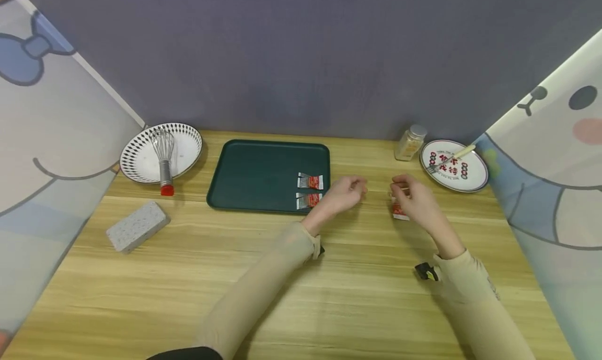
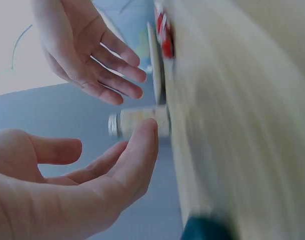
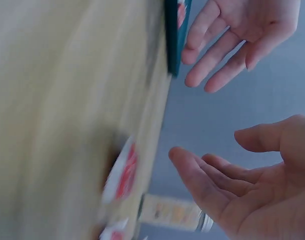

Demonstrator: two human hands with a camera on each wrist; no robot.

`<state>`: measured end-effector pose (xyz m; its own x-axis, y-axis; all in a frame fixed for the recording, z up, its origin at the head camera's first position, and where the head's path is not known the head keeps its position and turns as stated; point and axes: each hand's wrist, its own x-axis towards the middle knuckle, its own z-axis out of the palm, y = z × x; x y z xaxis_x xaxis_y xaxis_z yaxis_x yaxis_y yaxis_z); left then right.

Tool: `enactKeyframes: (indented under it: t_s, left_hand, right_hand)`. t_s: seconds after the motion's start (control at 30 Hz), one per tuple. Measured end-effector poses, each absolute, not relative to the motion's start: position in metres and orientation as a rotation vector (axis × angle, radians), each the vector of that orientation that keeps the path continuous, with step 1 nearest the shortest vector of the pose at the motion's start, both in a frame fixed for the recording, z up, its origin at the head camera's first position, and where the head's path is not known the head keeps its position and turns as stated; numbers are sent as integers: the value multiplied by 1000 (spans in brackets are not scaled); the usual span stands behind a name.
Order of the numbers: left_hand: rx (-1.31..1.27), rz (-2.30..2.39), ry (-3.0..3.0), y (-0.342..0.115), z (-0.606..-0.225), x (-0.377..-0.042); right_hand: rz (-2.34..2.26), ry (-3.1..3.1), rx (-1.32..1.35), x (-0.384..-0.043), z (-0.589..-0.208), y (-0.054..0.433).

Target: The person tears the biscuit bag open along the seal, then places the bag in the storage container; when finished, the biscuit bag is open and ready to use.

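Observation:
My left hand (image 1: pixel 345 194) hovers just past the right edge of a dark green tray (image 1: pixel 254 174), its fingers loosely bent with nothing between them. Two small red-and-clear wrapped packets (image 1: pixel 310 182) lie on that tray's right side. Across from it, my right hand (image 1: pixel 418 200) hangs above the table, thumb and fingers apart and holding nothing. Below the right hand is another red-and-white packet (image 1: pixel 401 211), partly covered by it. The right wrist view shows this packet (image 3: pixel 123 175) on the wood, with a second one (image 3: pixel 115 232) cut by the frame's bottom edge.
At the back right stand a lidded glass jar (image 1: pixel 410 143) and a plate (image 1: pixel 472 177) bearing a fork (image 1: pixel 452 158). On the left, a whisk (image 1: pixel 164 161) rests across a patterned plate (image 1: pixel 190 146), with a grey speckled block (image 1: pixel 138 227) nearer. Walls border the table's back and sides.

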<state>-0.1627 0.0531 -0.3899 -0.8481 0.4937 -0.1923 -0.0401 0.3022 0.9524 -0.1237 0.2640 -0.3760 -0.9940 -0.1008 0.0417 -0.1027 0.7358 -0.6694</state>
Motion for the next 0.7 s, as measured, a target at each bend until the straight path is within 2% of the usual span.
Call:
enactKeyframes:
  t_s: [0.33,0.7]
  left_hand:
    - [542,1436,2096,99,-402,-155]
    - [532,1426,2018,111,-404,-148]
  right_hand:
    - [1065,-3006,65,-102,-389,292]
    - [1116,-3026,57,-98,-395,297]
